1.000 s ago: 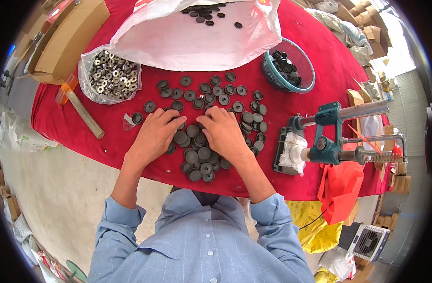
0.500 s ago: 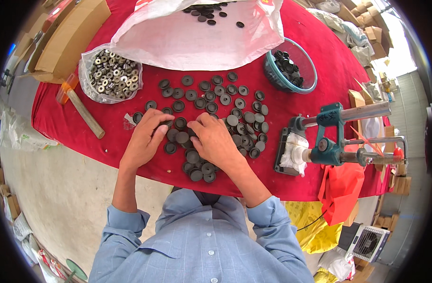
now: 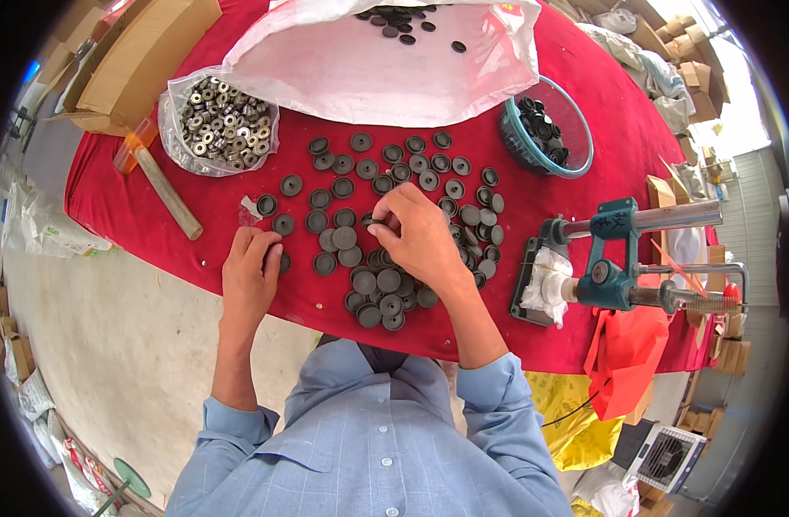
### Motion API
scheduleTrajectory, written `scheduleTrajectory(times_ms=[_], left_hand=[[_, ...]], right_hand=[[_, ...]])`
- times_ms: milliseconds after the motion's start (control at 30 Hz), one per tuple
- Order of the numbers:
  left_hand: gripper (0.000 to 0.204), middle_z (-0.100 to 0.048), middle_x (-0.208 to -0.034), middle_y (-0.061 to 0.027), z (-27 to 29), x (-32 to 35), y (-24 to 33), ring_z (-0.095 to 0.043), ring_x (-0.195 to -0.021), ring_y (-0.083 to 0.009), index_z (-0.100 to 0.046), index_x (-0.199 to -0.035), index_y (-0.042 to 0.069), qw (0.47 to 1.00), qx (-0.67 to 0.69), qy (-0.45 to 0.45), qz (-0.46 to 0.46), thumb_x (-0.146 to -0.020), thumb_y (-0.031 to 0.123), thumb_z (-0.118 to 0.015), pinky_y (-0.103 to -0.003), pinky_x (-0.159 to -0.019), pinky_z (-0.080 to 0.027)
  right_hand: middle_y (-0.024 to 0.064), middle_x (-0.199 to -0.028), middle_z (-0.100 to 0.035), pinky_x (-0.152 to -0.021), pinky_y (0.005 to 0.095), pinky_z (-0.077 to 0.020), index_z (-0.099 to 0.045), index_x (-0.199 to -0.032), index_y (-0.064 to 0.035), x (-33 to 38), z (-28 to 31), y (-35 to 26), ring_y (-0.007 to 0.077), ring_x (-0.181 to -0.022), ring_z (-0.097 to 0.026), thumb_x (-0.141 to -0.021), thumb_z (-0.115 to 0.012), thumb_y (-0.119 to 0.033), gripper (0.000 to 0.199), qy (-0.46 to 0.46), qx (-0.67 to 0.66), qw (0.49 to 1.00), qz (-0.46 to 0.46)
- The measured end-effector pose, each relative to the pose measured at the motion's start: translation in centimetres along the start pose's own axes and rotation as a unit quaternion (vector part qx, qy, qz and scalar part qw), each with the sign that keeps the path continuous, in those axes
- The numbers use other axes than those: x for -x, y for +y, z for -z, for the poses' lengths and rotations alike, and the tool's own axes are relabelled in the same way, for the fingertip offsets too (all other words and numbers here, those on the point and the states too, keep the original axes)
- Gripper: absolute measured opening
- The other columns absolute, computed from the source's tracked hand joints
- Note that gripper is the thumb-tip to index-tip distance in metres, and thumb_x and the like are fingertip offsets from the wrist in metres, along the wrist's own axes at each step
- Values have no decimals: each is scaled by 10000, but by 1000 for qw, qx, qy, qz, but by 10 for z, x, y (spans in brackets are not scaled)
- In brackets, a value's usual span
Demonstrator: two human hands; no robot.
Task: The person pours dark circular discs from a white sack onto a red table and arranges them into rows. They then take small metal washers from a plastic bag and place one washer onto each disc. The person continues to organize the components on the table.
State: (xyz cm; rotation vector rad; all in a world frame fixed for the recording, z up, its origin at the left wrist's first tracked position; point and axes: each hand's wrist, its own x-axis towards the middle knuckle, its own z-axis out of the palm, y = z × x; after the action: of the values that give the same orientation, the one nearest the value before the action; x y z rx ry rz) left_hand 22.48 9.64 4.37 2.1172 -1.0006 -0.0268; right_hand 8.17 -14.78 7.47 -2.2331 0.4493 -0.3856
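Many round black plastic caps (image 3: 316,221) lie scattered over the red cloth, some face up with a central stub, others showing a flat side. My right hand (image 3: 422,237) is over the middle of them, thumb and forefinger pinching one black cap (image 3: 369,221). At the left edge of the spread, my left hand (image 3: 249,271) rests low over the cloth with its fingers curled together. Beside its thumb is a partly covered cap (image 3: 285,262); whatever lies between those fingers is hidden. Closer to me, several caps (image 3: 388,281) are heaped together.
A clear bag of metal rings (image 3: 226,129) sits back left, by a hammer (image 3: 166,191) and a cardboard box (image 3: 144,69). Behind lies a white sack (image 3: 377,82) with black caps inside. A teal basket (image 3: 589,142) holds more. At right stands a green hand press (image 3: 614,250).
My left hand has moved left and toward me, away from the middle caps. My right hand has shifted slightly right and now lifts a cap between its fingertips. The view has shifted a little.
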Motion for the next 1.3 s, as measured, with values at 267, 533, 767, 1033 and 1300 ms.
scheduleTrajectory(times_ms=[267,533,767,1033,1300], left_hand=[[355,-643,-1198,-150,-28,-3,33,-674,-1050,-329,-724,-1243,28,995,17,-42,-84,-891,-9,-757,-407,-831,-564],[397,-624,-1217,-137,-34,-10,38,-633,-1062,-338,-692,-1271,6,990,-13,-77,-115,-878,7,-748,-461,-898,-541],[304,-675,-1174,-141,-36,-15,34,-661,-1016,-351,-706,-1162,13,989,36,-61,-128,-865,-2,-768,-460,-880,-560],[182,-714,-988,-144,-39,-18,30,-713,-884,-343,-724,-1123,22,995,94,-18,-38,-943,15,-750,-420,-739,-573],[149,-691,-930,-136,-39,-19,23,-683,-826,-356,-717,-1075,34,999,33,-3,-32,-934,25,-764,-433,-688,-538]], right_hand=[[100,-966,-649,-675,356,-557,-690,-985,6,8,1,5,216,-744,-696,-864,-812,1,172,-12,-29,999,-5],[59,-875,-685,-670,308,-541,-724,-962,6,10,13,-1,135,-730,-670,-876,-839,-53,155,-32,-91,994,-47],[45,-862,-712,-675,289,-536,-723,-960,-3,0,21,-1,126,-742,-673,-890,-829,-69,143,-15,-96,990,-99],[112,-1015,-618,-844,453,-545,-693,-1018,-38,-18,-18,23,319,-990,-669,-869,-762,-43,164,27,173,974,142],[101,-1078,-645,-866,465,-536,-727,-1153,-60,3,-21,3,327,-984,-666,-860,-820,-142,318,11,124,981,148]])
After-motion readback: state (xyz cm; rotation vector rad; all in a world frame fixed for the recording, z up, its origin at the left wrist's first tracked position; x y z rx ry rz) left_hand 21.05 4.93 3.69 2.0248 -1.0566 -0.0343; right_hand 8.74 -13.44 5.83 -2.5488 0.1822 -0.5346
